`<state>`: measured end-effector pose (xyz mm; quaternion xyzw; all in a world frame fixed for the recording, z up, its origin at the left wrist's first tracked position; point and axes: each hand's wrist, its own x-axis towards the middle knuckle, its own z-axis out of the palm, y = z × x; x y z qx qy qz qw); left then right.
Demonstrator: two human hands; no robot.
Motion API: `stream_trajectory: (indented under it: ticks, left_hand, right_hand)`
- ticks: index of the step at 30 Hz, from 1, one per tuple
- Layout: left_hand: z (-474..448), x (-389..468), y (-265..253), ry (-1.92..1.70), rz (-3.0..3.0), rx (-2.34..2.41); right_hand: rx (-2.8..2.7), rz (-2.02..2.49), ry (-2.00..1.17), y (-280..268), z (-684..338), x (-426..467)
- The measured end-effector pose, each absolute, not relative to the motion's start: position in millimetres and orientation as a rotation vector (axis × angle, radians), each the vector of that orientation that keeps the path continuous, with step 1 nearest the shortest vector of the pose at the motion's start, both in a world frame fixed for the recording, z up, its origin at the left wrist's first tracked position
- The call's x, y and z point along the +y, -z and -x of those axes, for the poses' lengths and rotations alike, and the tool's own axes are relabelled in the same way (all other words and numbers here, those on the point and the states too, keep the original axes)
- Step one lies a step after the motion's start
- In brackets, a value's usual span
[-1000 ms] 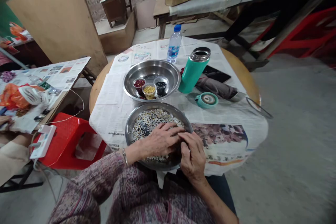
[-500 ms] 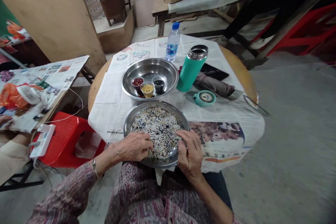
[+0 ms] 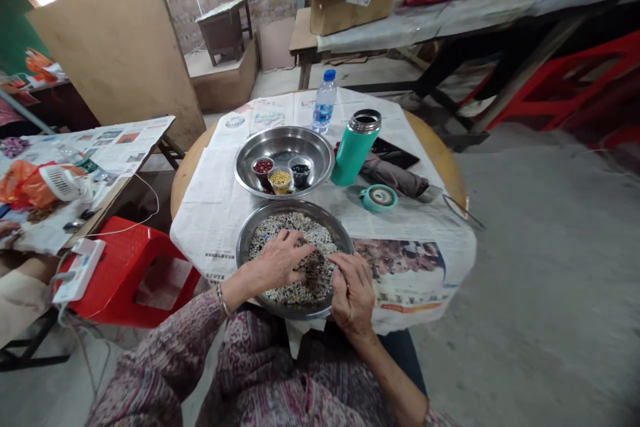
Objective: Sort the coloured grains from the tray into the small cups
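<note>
The nearer metal bowl (image 3: 243, 238) holds a mix of small white, black and yellow pieces (image 3: 305, 223), like beads or grains. My left hand (image 3: 281, 259) is over the mix with its fingers spread, fingertips at the surface. At the bowl's right rim is my right hand (image 3: 354, 290), its fingers bent loosely inward and its thumb apart from the index finger; no held thing shows. Behind stands a second metal bowl (image 3: 305, 135) with three clear cups in it: one of dark red pieces (image 3: 263, 165), one of yellow pieces (image 3: 280, 177), one of black pieces (image 3: 299, 170).
Newspaper (image 3: 205, 213) covers the round table. To the right of the bowls stand an uncapped green flask (image 3: 354, 153), its lid (image 3: 380, 197), a dark folded umbrella (image 3: 395, 175) and a phone (image 3: 397, 152). A water bottle (image 3: 325, 103) stands behind. A red stool (image 3: 123, 273) is at left.
My left hand has moved from the bowl's near left edge toward its middle, and its fingers have spread. The right hand stays by the rim. The view has tilted up slightly.
</note>
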<state>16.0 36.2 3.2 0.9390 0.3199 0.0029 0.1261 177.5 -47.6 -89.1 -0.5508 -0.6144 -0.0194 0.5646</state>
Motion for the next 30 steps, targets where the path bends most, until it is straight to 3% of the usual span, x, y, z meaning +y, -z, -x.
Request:
stream_trajectory:
  ticks: [14, 18, 24, 30]
  left_hand:
    - [25, 34, -2, 0.01, -2.426, 1.135]
    - [33, 8, -6, 0.108, -2.456, 0.948]
    - [-12, 13, 10, -0.015, -2.803, 0.608]
    - [-7, 47, 9, -0.062, -2.8, 1.005]
  right_hand:
    - [-1.452, 1.299, 0.031, 91, -178, -48]
    - [-1.459, 1.311, 0.032, 91, -179, -49]
    - [-1.461, 1.311, 0.026, 90, -179, -50]
    - [-1.455, 1.309, 0.024, 89, -179, -49]
